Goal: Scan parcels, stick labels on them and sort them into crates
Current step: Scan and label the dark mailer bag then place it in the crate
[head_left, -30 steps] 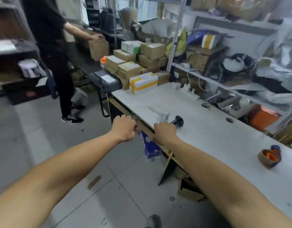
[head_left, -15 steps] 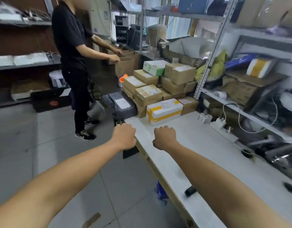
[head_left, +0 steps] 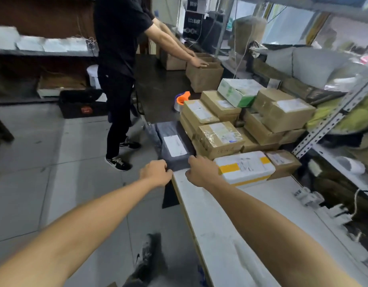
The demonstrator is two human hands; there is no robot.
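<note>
hands: left (head_left: pixel 157 172), right (head_left: pixel 201 170) | both touch grey parcel (head_left: pixel 174 146) | grasp unclear

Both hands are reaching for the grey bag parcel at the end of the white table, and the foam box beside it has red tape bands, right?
Not quite: the head view shows yellow tape bands on the foam box, not red. Both the left hand and right hand do reach for the grey bag parcel at the white table end.
</note>
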